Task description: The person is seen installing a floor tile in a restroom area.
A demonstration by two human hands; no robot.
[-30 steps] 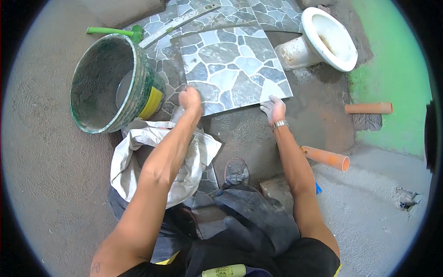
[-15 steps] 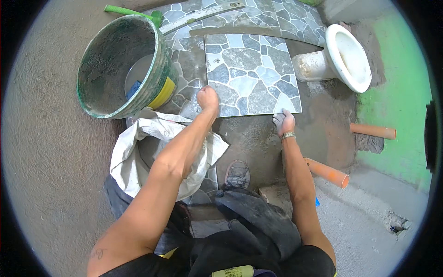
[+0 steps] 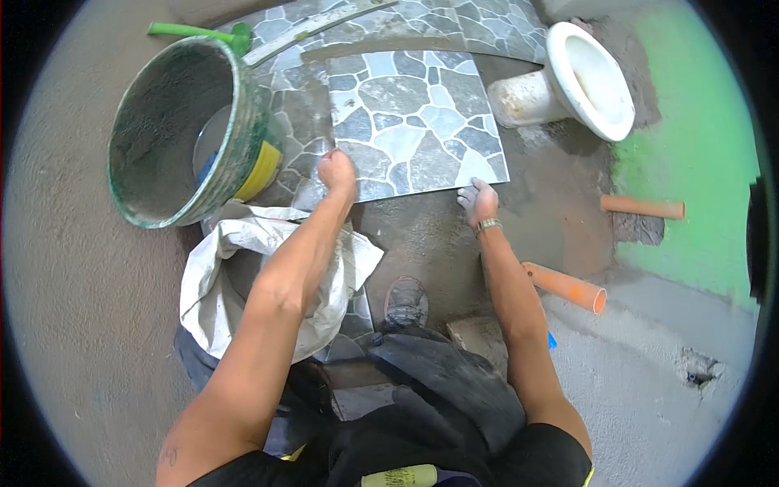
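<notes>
A square stone-patterned floor tile [image 3: 418, 122] in grey and white lies in front of me, its near edge slightly above the mortar bed. My left hand [image 3: 337, 171] is closed at the tile's near left corner; the fingertips are hidden. At the near edge, toward the right corner, my right hand [image 3: 478, 200] grips with the thumb on top and the fingers, dusted pale, curled at the edge. Laid tiles of the same pattern [image 3: 304, 114] show along the left side.
A green bucket [image 3: 243, 174] stands at left, with a white sack [image 3: 215, 268] nearer me. Beyond the tile lie straight bars [image 3: 312, 31]. At right are a white toilet bowl or pedestal basin [image 3: 527, 99] and orange pipe stubs [image 3: 564, 286], [image 3: 641, 206] by a green wall [image 3: 682, 146].
The whole view has turned and shifted a little, so things sit further left in it. Both hands stay at the same places on the tile.
</notes>
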